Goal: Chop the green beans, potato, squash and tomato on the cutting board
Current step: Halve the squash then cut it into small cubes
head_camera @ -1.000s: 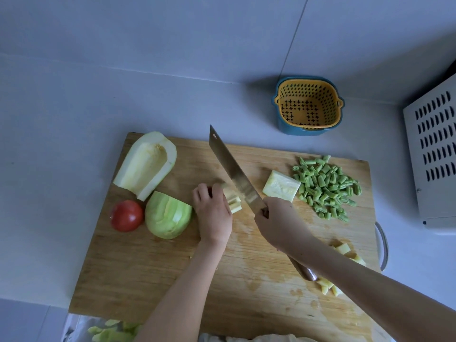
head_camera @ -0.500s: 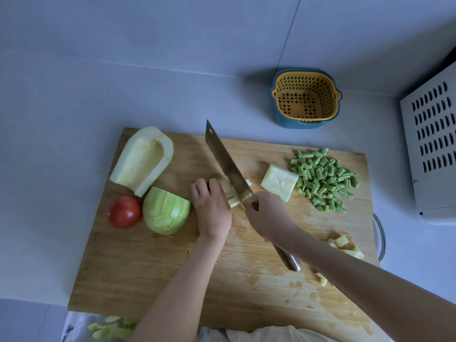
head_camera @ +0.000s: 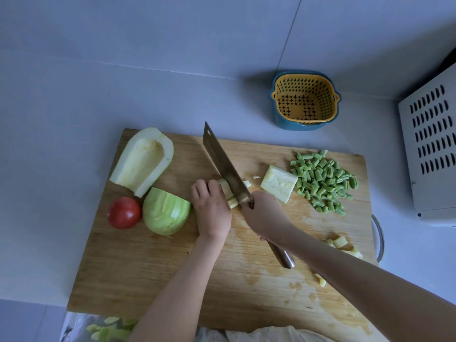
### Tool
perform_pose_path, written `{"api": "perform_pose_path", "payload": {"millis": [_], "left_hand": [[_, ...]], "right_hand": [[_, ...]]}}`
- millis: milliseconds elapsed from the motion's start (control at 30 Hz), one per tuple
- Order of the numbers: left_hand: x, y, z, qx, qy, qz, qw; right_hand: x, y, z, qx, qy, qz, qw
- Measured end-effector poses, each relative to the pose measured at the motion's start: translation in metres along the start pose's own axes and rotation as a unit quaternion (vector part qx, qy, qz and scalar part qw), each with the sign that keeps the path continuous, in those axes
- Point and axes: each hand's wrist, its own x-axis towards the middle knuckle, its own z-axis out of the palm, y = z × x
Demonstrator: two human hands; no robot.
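Near the middle of the wooden cutting board [head_camera: 148,267], the left hand [head_camera: 212,212] curls its fingers [head_camera: 201,191] down on the pale squash strips [head_camera: 227,192]. The right hand [head_camera: 265,215] grips the big steel knife [head_camera: 223,161]. The strips look firm and slippery, so press them from above, back from the blade.

The cutting board [head_camera: 153,267] is made of wood, its grain matt and marked with damp patches. The cleaver blade [head_camera: 222,159] is made of dull grey metal, and its handle [head_camera: 283,257] is finished in shinier metal. The colander [head_camera: 329,107] is moulded in perforated yellow plastic and seated in a blue plastic bowl [head_camera: 296,125]. A smooth, glossy skin is shown by the tomato [head_camera: 124,212]. The surface [head_camera: 74,107] is finished smooth and matt.
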Motion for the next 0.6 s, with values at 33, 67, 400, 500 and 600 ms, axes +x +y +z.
{"api": "perform_pose_path", "payload": {"millis": [33,67,400,500,600], "left_hand": [[-0.001,0.0,0.001,-0.004,0.0,-0.002,1.0],[-0.002,-0.001,0.002,-0.013,0.003,-0.007,1.0],[0.0,0.001,0.002,0.047,-0.005,0.032,0.998],[0.001,0.001,0.0,0.066,-0.04,0.024,0.997],[0.0,0.001,-0.001,0.048,-0.021,0.023,0.998]], "right_hand": [[-0.003,0.002,0.0,0.012,0.006,-0.003,1.0],[-0.006,0.005,-0.001,0.019,0.014,-0.007,1.0],[-0.003,0.0,0.002,0.002,-0.015,-0.002,1.0],[0.006,-0.007,0.004,0.01,-0.002,-0.001,1.0],[0.001,-0.003,0.001,0.018,0.011,-0.012,1.0]]}}
